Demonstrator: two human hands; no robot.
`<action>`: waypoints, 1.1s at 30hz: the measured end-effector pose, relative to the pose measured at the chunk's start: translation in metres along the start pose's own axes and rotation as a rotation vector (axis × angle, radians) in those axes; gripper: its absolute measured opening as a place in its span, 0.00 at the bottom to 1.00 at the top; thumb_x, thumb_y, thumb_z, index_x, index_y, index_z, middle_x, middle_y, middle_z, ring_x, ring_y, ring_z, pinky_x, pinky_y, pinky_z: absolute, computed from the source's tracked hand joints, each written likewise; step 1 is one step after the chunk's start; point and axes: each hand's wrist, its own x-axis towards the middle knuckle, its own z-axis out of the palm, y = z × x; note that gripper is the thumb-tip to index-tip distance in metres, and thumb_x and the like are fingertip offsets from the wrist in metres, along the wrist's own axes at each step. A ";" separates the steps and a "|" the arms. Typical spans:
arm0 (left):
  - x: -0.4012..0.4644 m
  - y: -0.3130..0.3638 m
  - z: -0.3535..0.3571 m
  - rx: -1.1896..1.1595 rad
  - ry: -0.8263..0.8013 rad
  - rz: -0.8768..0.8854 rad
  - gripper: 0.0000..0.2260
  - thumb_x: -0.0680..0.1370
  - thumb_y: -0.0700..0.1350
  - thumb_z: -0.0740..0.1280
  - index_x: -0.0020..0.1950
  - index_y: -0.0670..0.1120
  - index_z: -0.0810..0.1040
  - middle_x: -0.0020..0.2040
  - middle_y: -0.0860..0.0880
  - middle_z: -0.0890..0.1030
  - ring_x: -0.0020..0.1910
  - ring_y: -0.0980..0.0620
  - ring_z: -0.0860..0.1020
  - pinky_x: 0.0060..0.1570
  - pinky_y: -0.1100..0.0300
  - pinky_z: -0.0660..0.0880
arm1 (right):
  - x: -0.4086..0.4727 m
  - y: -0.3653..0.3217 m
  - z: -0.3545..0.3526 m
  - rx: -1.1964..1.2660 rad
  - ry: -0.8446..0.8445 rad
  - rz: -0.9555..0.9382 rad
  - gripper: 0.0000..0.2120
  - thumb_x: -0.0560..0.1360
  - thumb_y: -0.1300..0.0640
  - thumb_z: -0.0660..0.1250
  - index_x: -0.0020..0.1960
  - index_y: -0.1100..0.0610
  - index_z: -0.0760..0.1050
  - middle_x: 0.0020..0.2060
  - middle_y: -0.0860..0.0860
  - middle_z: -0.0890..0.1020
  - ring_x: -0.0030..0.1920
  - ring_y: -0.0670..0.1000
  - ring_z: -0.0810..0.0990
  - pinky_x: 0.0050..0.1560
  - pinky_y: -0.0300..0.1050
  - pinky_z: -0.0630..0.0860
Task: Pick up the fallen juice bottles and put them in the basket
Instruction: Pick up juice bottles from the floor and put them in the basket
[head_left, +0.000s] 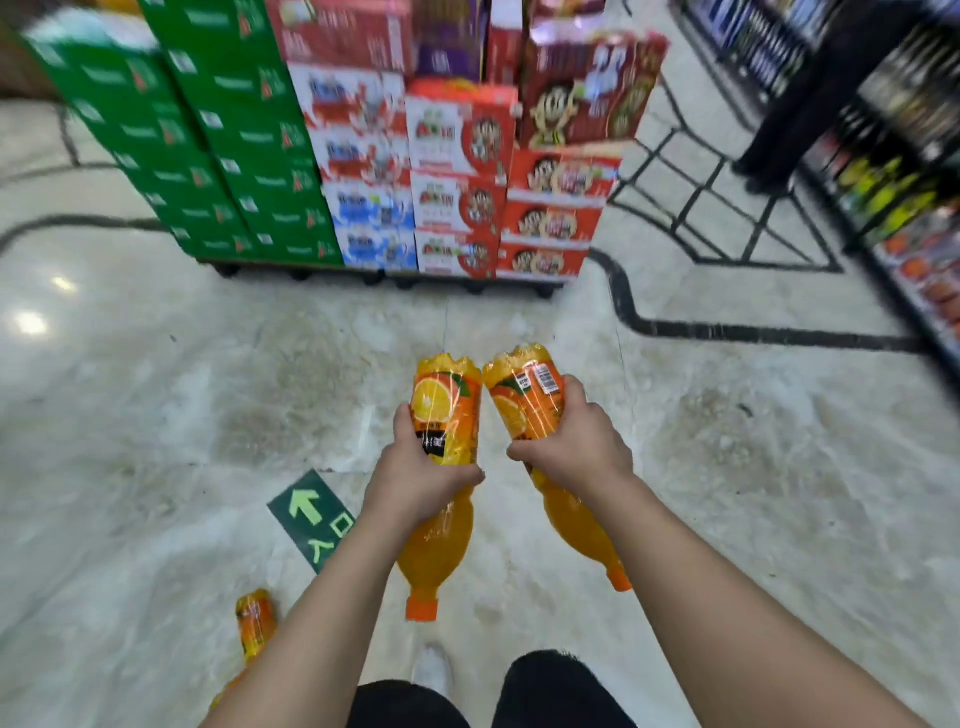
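I hold two orange juice bottles in front of me, caps pointing back toward my body. My left hand (415, 467) grips the left bottle (444, 410) around its orange-fruit label. My right hand (576, 441) grips the right bottle (524, 395) around its label, barcode up. A third juice bottle (254, 623) lies on the marble floor at the lower left, partly hidden by my left forearm. No basket is in view.
A pallet of stacked green, red and blue drink cartons (363, 171) stands ahead. A black wire rack (717, 208) and drink shelves (904, 171) line the right side, where a person in dark clothes (810, 104) stands. A green arrow sticker (311, 514) marks the floor.
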 end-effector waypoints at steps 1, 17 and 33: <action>-0.011 0.008 -0.016 0.005 0.017 0.014 0.59 0.61 0.61 0.81 0.82 0.57 0.47 0.68 0.48 0.75 0.60 0.42 0.78 0.54 0.50 0.76 | -0.007 -0.012 -0.013 -0.002 0.001 -0.019 0.53 0.62 0.33 0.77 0.77 0.43 0.52 0.60 0.52 0.76 0.57 0.58 0.79 0.54 0.59 0.81; -0.171 0.051 -0.115 -0.173 0.433 -0.158 0.62 0.57 0.65 0.79 0.82 0.60 0.45 0.70 0.50 0.74 0.62 0.44 0.77 0.58 0.49 0.77 | -0.067 -0.135 -0.119 -0.066 -0.232 -0.442 0.56 0.54 0.33 0.81 0.75 0.43 0.59 0.54 0.48 0.76 0.54 0.54 0.78 0.57 0.58 0.80; -0.434 -0.084 -0.121 -0.422 1.065 -0.477 0.61 0.53 0.63 0.80 0.80 0.59 0.52 0.57 0.55 0.75 0.52 0.50 0.78 0.49 0.55 0.76 | -0.317 -0.229 -0.030 -0.189 -0.539 -1.075 0.55 0.43 0.34 0.79 0.68 0.42 0.65 0.54 0.49 0.79 0.54 0.56 0.79 0.55 0.58 0.81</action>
